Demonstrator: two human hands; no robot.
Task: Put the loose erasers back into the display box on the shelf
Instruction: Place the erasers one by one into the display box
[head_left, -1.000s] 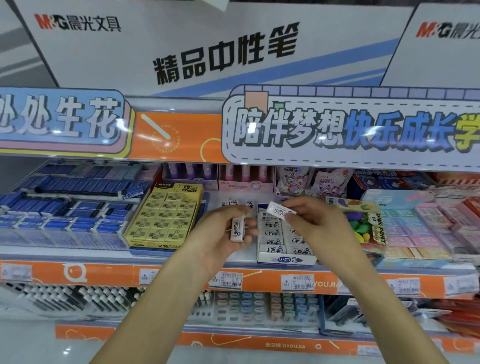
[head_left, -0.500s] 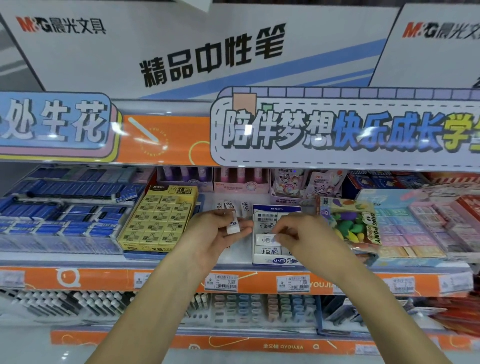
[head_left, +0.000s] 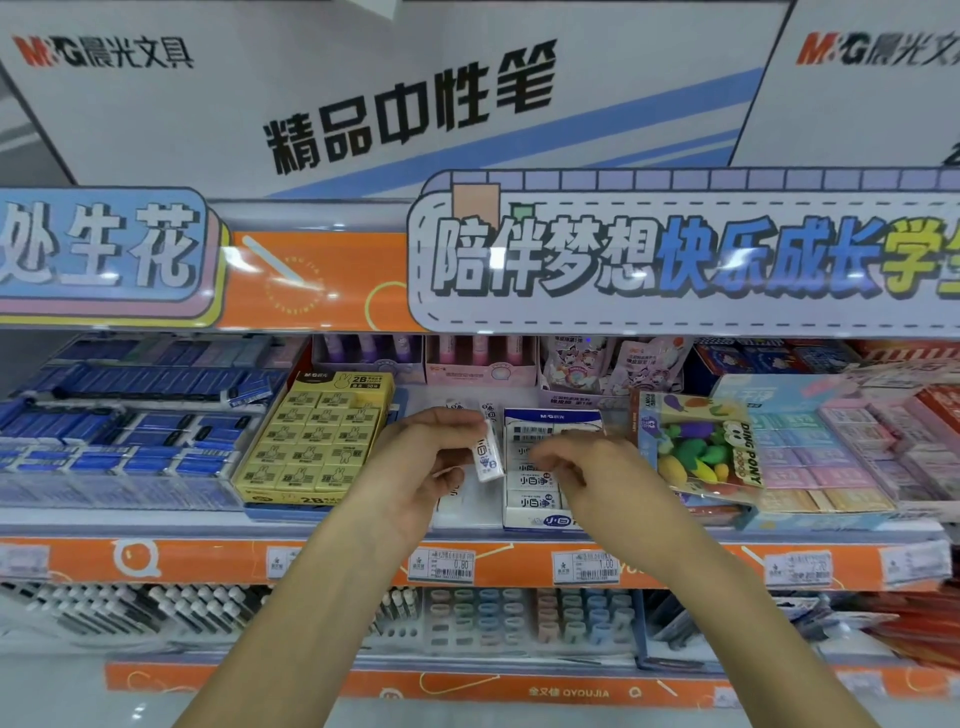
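Note:
The white-and-blue display box (head_left: 549, 521) stands on the middle shelf with white erasers (head_left: 535, 502) stacked inside. My left hand (head_left: 415, 470) is just left of the box and pinches one white eraser (head_left: 489, 453) upright between thumb and fingers. My right hand (head_left: 602, 483) hovers over the right half of the box, fingers loosely curled toward the held eraser, and no eraser shows in it. Two loose white erasers (head_left: 470, 408) lie on the bare shelf behind my left hand. Another white piece (head_left: 451, 496) lies under that hand.
A yellow box of 2B erasers (head_left: 311, 441) sits left of the gap and blue erasers (head_left: 130, 441) lie further left. A Ding Pony pack (head_left: 701, 447) and pastel erasers (head_left: 831, 452) crowd the right. An orange price rail (head_left: 519, 566) runs in front and a banner (head_left: 675, 254) hangs overhead.
My right hand brought its eraser down to the box and no longer shows one. My left hand kept its eraser and edged closer to the box.

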